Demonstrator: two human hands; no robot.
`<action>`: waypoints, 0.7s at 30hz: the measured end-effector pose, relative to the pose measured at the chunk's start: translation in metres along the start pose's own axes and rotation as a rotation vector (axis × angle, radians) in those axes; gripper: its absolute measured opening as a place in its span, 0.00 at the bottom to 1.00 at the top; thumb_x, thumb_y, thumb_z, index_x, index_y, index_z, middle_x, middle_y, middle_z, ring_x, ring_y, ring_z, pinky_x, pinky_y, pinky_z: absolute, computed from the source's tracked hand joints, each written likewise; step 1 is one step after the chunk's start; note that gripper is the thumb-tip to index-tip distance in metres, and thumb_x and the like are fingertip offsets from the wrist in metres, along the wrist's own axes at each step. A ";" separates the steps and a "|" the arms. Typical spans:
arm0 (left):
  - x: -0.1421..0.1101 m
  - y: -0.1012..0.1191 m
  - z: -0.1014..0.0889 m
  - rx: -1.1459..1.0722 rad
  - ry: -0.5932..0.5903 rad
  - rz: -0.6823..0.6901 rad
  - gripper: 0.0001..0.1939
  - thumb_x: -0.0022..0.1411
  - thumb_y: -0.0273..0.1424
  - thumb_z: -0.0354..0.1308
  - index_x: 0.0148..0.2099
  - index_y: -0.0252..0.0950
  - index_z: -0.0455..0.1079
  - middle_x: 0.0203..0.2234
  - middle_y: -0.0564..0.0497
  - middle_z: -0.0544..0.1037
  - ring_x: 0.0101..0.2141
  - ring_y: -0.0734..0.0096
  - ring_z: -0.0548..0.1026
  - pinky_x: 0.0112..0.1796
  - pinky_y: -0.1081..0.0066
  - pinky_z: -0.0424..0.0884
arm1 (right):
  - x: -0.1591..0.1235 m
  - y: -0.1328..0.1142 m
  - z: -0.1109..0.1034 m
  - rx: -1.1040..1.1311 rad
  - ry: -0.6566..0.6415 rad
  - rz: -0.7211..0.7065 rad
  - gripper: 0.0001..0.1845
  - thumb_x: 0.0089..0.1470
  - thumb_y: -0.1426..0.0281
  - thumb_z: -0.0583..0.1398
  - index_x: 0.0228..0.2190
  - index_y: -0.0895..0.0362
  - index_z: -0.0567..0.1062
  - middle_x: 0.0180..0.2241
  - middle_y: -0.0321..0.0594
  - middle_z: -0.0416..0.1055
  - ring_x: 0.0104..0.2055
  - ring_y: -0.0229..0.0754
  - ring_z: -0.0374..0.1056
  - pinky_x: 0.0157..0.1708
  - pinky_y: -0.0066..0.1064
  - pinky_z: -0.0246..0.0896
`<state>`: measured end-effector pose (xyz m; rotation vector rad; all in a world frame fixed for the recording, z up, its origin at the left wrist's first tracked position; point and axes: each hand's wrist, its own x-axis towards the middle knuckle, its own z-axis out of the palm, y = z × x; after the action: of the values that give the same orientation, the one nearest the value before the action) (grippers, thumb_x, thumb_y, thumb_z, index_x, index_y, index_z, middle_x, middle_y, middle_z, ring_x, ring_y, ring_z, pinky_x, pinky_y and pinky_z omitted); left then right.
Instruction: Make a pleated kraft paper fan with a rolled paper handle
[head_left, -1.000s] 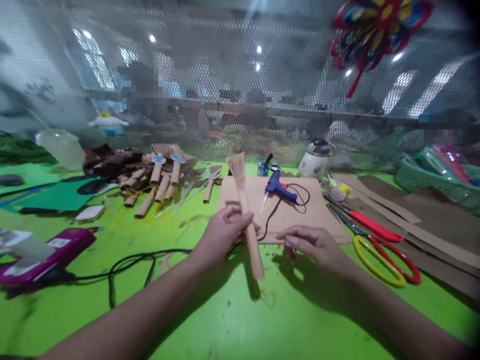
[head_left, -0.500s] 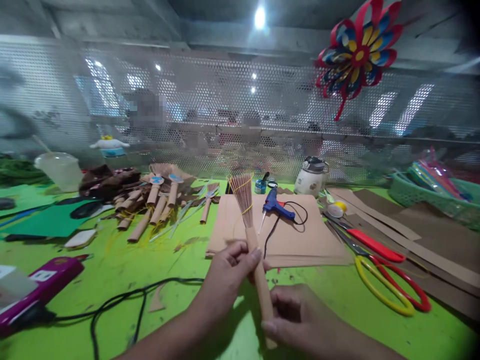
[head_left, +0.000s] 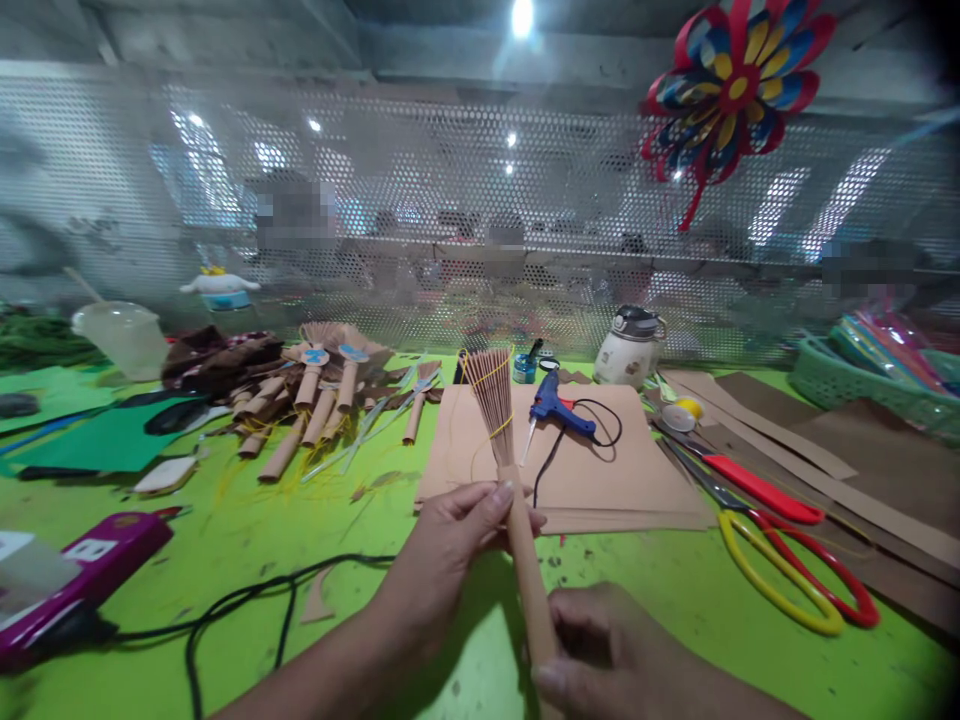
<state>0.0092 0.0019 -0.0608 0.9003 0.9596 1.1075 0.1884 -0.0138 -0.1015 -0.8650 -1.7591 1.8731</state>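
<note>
Between my hands is a small brown paper broom (head_left: 490, 400), tilted, with a pleated fan-shaped head away from me and a rolled paper handle towards me. Yellow thread runs across the pleats, and a loose loop hangs at the left. My left hand (head_left: 457, 540) pinches the upper handle just below the pleats, thumb on top. Lower down, my right hand (head_left: 600, 640) grips the handle's near end between thumb and curled fingers; it is slightly blurred. Just beyond lies a blue glue gun (head_left: 556, 408) on a stack of brown paper sheets (head_left: 600, 500).
Similar paper brooms (head_left: 315, 410) are piled at the left. Scissors (head_left: 757, 540) with red and yellow handles lie at the right, near a thread spool (head_left: 681, 414) and paper strips (head_left: 862, 500). A purple power strip (head_left: 112, 555) and black cable (head_left: 225, 610) occupy the left front.
The right hand and the handle's near end have shifted slightly down and right. The left hand stays round the upper handle. My view has turned slightly.
</note>
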 end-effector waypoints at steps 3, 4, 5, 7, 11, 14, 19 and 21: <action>0.001 -0.004 -0.001 0.019 0.009 -0.004 0.17 0.59 0.41 0.61 0.44 0.35 0.76 0.37 0.43 0.79 0.42 0.63 0.73 0.45 0.66 0.64 | 0.001 -0.001 0.001 -0.011 0.007 0.015 0.19 0.47 0.56 0.65 0.28 0.61 0.74 0.21 0.31 0.56 0.25 0.33 0.52 0.28 0.27 0.55; 0.001 -0.005 -0.002 0.025 0.015 0.006 0.15 0.58 0.41 0.62 0.43 0.35 0.76 0.37 0.45 0.78 0.42 0.64 0.72 0.44 0.67 0.64 | 0.001 -0.002 0.001 -0.013 0.008 0.019 0.17 0.47 0.58 0.65 0.28 0.61 0.74 0.21 0.31 0.55 0.24 0.33 0.51 0.27 0.27 0.54; 0.002 -0.006 -0.002 0.026 0.021 0.017 0.14 0.58 0.40 0.63 0.41 0.35 0.76 0.36 0.46 0.78 0.41 0.65 0.72 0.43 0.69 0.64 | 0.002 -0.003 0.002 -0.018 0.005 0.023 0.15 0.47 0.60 0.65 0.28 0.61 0.74 0.21 0.30 0.55 0.24 0.32 0.51 0.27 0.26 0.53; 0.001 -0.006 -0.002 0.020 0.023 0.025 0.13 0.56 0.39 0.64 0.38 0.35 0.76 0.34 0.48 0.76 0.37 0.67 0.71 0.39 0.71 0.64 | 0.002 -0.005 0.002 -0.057 0.003 0.029 0.12 0.48 0.64 0.64 0.25 0.61 0.73 0.20 0.30 0.55 0.23 0.32 0.50 0.25 0.26 0.51; -0.001 -0.001 0.001 0.016 0.022 0.013 0.14 0.54 0.40 0.65 0.32 0.32 0.75 0.26 0.51 0.71 0.29 0.72 0.67 0.31 0.73 0.61 | 0.001 -0.013 -0.006 -0.120 0.110 -0.030 0.13 0.54 0.63 0.61 0.25 0.61 0.73 0.22 0.35 0.65 0.24 0.35 0.60 0.24 0.26 0.54; -0.002 0.001 0.004 0.015 0.011 0.010 0.15 0.53 0.41 0.66 0.31 0.32 0.75 0.25 0.50 0.71 0.29 0.71 0.67 0.32 0.72 0.62 | 0.000 -0.028 -0.023 -0.220 0.321 -0.139 0.15 0.59 0.61 0.57 0.27 0.59 0.73 0.24 0.37 0.67 0.27 0.37 0.64 0.27 0.29 0.58; 0.000 -0.005 0.002 0.089 -0.044 0.010 0.16 0.51 0.42 0.67 0.29 0.32 0.75 0.24 0.49 0.72 0.28 0.70 0.67 0.32 0.71 0.60 | -0.003 -0.072 -0.041 -0.782 0.573 -0.479 0.09 0.60 0.69 0.55 0.32 0.59 0.74 0.28 0.40 0.67 0.32 0.40 0.63 0.32 0.32 0.58; 0.001 -0.007 0.001 0.122 -0.072 0.005 0.16 0.50 0.42 0.67 0.28 0.32 0.75 0.23 0.49 0.72 0.27 0.70 0.66 0.30 0.71 0.58 | 0.000 -0.088 -0.041 -0.991 0.542 -0.569 0.08 0.59 0.72 0.56 0.39 0.60 0.74 0.32 0.43 0.67 0.35 0.42 0.62 0.34 0.33 0.59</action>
<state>0.0124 0.0008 -0.0673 1.0348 0.9740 1.0223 0.2069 0.0248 -0.0147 -0.9056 -2.1895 0.2952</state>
